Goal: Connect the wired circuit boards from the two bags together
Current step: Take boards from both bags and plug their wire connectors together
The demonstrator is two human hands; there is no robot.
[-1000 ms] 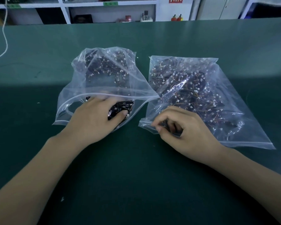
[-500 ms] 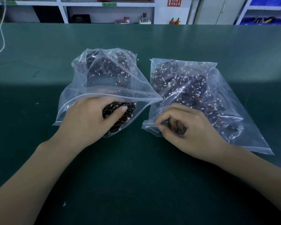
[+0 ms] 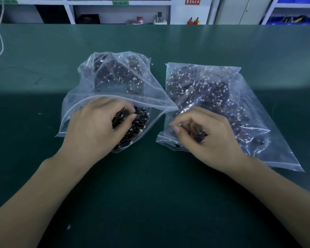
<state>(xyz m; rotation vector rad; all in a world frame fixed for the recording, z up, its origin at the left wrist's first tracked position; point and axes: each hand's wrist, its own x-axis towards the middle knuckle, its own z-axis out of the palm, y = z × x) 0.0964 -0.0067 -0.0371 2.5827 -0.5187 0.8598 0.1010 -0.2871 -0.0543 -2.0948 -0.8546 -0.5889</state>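
Note:
Two clear zip bags lie side by side on the green table (image 3: 150, 194), each full of small dark wired circuit boards with white connectors. The left bag (image 3: 118, 83) has its mouth open toward me. My left hand (image 3: 97, 129) reaches into that mouth, and its fingers curl round and pinch a dark wired board (image 3: 127, 116) in the pile. My right hand (image 3: 204, 135) is inside the mouth of the right bag (image 3: 231, 97), its fingers curled round a dark wired board (image 3: 200, 136) that they mostly hide.
A white cord (image 3: 0, 38) hangs over the table's far left. Behind the table's far edge stand white shelves (image 3: 118, 11) with small items and blue bins (image 3: 293, 19). Small bits of debris dot the mat.
My left fingers have curled in and closed on a board inside the left bag. My right hand has drawn slightly toward the bag's mouth with its board. The view has tilted down a little.

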